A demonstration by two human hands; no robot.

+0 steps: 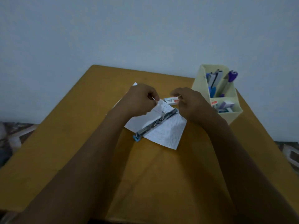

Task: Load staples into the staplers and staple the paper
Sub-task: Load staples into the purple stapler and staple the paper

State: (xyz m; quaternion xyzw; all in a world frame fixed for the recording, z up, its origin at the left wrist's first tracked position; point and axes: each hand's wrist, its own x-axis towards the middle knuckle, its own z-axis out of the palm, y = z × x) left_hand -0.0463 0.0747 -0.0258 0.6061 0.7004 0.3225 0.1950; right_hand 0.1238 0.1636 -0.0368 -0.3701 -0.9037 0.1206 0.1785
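Note:
A blue stapler [155,123] lies opened out flat, diagonally across a sheet of white paper [168,133] on the yellow-brown table [77,126]. Both hands hover just above its far end. My left hand [140,101] has its fingers curled and pinches a small pale strip at the fingertips. My right hand [189,104] is curled too and pinches a small pale piece, which is too small to identify. A little white staple box [171,101] with a red mark sits between the two hands, behind the paper.
A cream desk organizer [202,84] stands at the table's back right, holding blue and purple staplers [229,80] and small boxes in its lower compartment. A pale wall rises behind the table. Patterned fabric shows at both sides.

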